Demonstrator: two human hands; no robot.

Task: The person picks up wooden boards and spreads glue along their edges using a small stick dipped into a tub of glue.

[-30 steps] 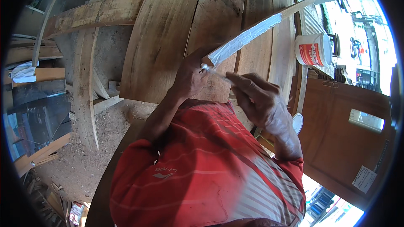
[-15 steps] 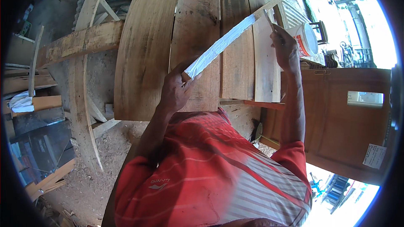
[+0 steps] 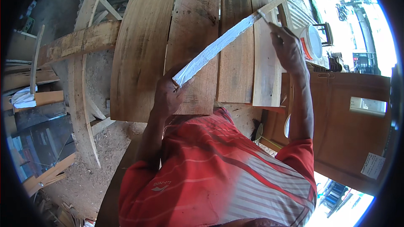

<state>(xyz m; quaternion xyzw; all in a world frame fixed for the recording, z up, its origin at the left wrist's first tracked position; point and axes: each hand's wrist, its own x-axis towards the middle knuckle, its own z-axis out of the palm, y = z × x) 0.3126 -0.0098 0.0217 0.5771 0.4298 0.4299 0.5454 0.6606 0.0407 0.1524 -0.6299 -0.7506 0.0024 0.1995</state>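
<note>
My left hand [image 3: 168,96] is wrapped round the near end of a long wooden strip [image 3: 219,45], which slants up to the right over the planks. A thick white paste covers much of the strip's face; its far part is bare wood. In my right hand [image 3: 289,49] I pinch a small thin stick [image 3: 267,19], its tip at the strip where the white coat ends. Whether the stick is wood or a blade, I cannot tell. Beneath the strip lie several wide wooden planks [image 3: 145,46], side by side.
A white bucket [image 3: 312,44] stands beyond my right hand. To the right is a brown wooden panel [image 3: 328,122] with a small opening. Rough timber beams [image 3: 80,40] cross at the left. A white cloth [image 3: 24,96] lies on boards at the far left.
My left hand and the strip have shifted down and to the left. My right hand has lowered slightly to the right, and the stick's tip now meets the strip by the coat's far end.
</note>
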